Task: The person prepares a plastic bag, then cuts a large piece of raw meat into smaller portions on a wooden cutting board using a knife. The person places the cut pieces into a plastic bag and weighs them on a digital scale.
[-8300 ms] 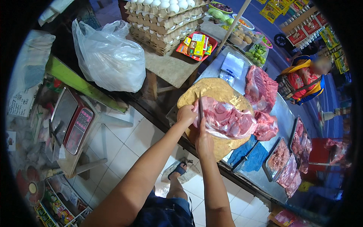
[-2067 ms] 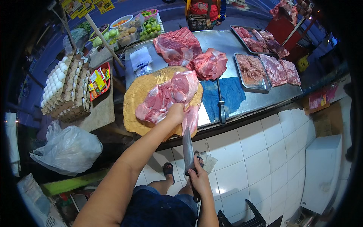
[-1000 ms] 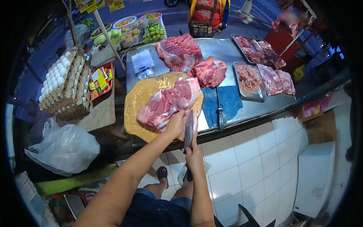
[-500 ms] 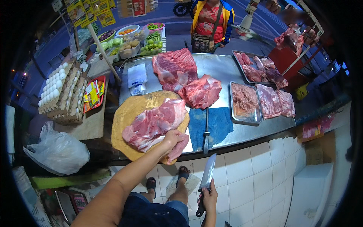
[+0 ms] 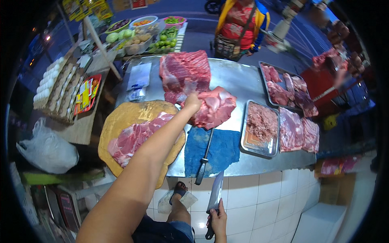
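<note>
My left hand (image 5: 193, 103) reaches across the chopping block to the left side of a red lump of meat (image 5: 216, 113). Its fingers look curled and are partly hidden, so I cannot make out what they hold. A smaller pale pink piece (image 5: 214, 99) lies on top of that lump, close to the hand. Beneath my forearm a slab of meat (image 5: 129, 139) rests on the round wooden chopping block (image 5: 111, 121). My right hand (image 5: 218, 220) grips a knife (image 5: 216, 192) by its black handle, blade upward, off the table's front edge.
A sharpening steel (image 5: 204, 160) lies on a blue cloth (image 5: 225, 148). Behind is a large ribbed slab (image 5: 186, 69). A tray of ground meat (image 5: 243, 141), pork slabs (image 5: 291, 129) and another meat tray (image 5: 261, 77) are at right. Egg trays (image 5: 60, 95) stand left. A person (image 5: 239, 30) stands beyond the table.
My left hand has moved from the block's front edge, where it held a small meat piece, up to the red lump. A pale piece now shows on the lump. The knife stays in my right hand.
</note>
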`<state>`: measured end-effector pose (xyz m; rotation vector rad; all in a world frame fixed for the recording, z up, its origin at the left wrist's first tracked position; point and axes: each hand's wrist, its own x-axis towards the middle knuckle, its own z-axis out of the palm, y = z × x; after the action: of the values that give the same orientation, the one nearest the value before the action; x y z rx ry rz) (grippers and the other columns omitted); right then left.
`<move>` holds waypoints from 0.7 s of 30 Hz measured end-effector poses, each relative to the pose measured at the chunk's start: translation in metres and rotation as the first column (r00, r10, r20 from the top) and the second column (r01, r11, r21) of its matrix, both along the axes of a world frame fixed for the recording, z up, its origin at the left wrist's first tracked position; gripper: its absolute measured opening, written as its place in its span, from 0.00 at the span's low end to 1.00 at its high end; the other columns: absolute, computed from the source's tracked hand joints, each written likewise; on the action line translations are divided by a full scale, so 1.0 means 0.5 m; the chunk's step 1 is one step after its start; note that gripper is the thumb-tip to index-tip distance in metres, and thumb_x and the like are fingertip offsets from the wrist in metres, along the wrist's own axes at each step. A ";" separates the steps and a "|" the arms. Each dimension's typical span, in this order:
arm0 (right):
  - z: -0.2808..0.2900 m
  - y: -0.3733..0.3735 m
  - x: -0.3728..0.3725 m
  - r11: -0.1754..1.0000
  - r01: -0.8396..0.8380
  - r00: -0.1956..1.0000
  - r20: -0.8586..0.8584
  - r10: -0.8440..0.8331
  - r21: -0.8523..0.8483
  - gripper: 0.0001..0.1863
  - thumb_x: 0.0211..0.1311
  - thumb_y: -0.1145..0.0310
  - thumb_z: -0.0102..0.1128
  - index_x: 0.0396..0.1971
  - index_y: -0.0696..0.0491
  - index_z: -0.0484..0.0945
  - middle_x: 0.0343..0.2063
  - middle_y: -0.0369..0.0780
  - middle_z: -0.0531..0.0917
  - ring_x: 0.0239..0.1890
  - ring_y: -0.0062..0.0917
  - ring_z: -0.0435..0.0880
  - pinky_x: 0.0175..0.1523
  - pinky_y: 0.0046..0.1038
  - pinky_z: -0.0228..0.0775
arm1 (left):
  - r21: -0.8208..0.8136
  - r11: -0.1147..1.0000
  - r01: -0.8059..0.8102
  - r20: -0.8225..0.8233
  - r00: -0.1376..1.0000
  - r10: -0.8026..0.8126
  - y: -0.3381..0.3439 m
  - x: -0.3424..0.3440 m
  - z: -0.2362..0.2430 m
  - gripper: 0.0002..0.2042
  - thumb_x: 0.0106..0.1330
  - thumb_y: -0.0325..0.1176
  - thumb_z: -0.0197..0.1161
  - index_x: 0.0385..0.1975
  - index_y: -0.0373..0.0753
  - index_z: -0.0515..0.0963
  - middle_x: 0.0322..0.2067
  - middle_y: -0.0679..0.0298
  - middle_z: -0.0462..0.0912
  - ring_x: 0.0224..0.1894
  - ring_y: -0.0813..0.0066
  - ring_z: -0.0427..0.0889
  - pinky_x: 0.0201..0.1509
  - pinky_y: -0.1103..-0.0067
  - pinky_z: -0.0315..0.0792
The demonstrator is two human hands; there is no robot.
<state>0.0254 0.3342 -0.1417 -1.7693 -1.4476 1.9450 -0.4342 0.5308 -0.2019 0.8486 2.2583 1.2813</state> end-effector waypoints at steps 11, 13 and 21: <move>0.032 -0.019 -0.365 0.377 -0.512 0.668 0.082 0.740 0.772 0.37 0.67 0.77 0.53 0.75 0.47 0.53 0.46 0.49 0.84 0.41 0.41 0.86 0.45 0.35 0.77 | 0.390 0.531 -0.752 0.022 0.584 0.811 -0.807 -0.001 0.051 0.18 0.74 0.27 0.47 0.61 0.28 0.72 0.60 0.49 0.76 0.64 0.61 0.74 0.69 0.73 0.63; 0.048 -0.081 -0.455 0.277 -0.607 0.552 0.144 0.821 0.745 0.38 0.65 0.76 0.54 0.74 0.48 0.53 0.38 0.54 0.84 0.39 0.47 0.85 0.41 0.40 0.76 | 0.247 0.590 -0.769 -0.016 0.606 0.796 -0.893 0.017 -0.009 0.22 0.77 0.35 0.46 0.66 0.30 0.66 0.65 0.46 0.70 0.70 0.58 0.65 0.73 0.70 0.56; 0.085 -0.234 -0.679 -0.017 -0.666 0.399 0.375 0.837 0.746 0.37 0.64 0.74 0.53 0.73 0.46 0.56 0.26 0.56 0.83 0.27 0.51 0.84 0.33 0.47 0.73 | -0.099 0.731 -0.675 -0.150 0.736 0.660 -0.801 0.143 -0.079 0.36 0.77 0.47 0.43 0.74 0.30 0.40 0.74 0.43 0.47 0.77 0.46 0.40 0.77 0.53 0.32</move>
<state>-0.3141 0.2173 -0.0992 -0.1758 -2.9412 0.9864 -0.3625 0.1305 -0.2412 0.0021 2.8369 1.3293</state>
